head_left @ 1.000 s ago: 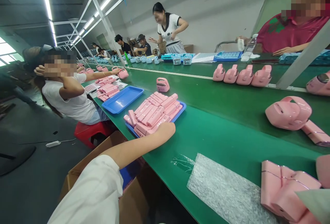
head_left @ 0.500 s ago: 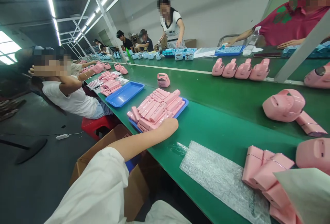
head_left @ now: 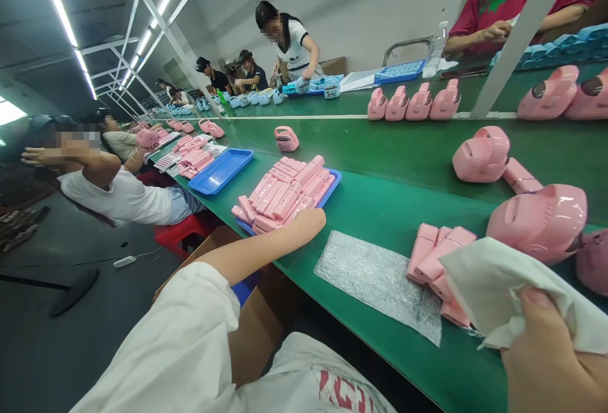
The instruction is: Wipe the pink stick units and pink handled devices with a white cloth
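My left hand (head_left: pixel 310 222) is at the near right edge of a blue tray (head_left: pixel 334 186) heaped with pink bar-shaped parts (head_left: pixel 280 192); its fingers are hidden. At the lower right, my right hand (head_left: pixel 546 343) grips a pale cloth (head_left: pixel 503 286), thumb on top. The cloth hangs beside a small pile of pink blocks (head_left: pixel 439 251), which lies at the right end of a bubble-wrap sheet (head_left: pixel 375 273). Behind the cloth sits a large pink rounded casing (head_left: pixel 536 220) with a handle.
An unfilled blue tray (head_left: pixel 221 172) lies left of the heaped one. Pink handled casings (head_left: pixel 418 102) line the far side of the green table (head_left: pixel 380 210). A seated person (head_left: pixel 123 194) is at left, others work opposite. A cardboard box (head_left: pixel 261 337) stands below the edge.
My right hand has come into view with the cloth, which showed only partly before. The view has shifted, showing more of the table's right side. My left hand stays by the heaped tray.
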`<state>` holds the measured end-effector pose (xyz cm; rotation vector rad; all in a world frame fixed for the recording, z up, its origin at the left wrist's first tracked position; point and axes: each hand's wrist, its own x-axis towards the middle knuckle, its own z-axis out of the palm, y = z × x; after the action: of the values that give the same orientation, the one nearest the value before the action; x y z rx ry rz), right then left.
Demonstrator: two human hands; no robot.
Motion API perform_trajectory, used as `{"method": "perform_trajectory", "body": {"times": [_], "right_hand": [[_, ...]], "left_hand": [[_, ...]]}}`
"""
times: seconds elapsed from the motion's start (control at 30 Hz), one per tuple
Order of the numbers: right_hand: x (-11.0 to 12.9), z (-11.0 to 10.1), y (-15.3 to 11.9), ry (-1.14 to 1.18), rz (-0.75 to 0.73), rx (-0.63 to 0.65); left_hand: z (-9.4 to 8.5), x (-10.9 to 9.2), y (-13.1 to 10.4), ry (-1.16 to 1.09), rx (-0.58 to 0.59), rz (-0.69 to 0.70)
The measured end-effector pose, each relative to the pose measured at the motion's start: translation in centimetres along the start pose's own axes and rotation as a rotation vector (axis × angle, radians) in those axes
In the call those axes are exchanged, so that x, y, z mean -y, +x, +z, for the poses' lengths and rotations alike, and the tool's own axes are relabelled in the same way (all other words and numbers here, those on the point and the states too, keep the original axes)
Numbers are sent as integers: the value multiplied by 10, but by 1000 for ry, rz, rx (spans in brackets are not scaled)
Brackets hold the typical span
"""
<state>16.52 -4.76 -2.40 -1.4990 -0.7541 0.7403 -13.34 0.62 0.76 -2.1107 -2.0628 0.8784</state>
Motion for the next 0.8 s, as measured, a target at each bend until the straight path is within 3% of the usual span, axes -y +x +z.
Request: {"method": "perform_trajectory", "body": {"times": [0.1,0.27,0.5,0.8], "right_hand": [[9,1,1,13,17,-49],[21,5,2,167,74,30],[25,5,1,202,101,74],[33,8,-1,271,134,22]], "left_hand": [[-8,-11,-7,12,-1,1],[-14,-23,-12,20,-3,8],[-20,-38,-17,15,13,29],[-16,-53,-15,-49,-11,29]]}}
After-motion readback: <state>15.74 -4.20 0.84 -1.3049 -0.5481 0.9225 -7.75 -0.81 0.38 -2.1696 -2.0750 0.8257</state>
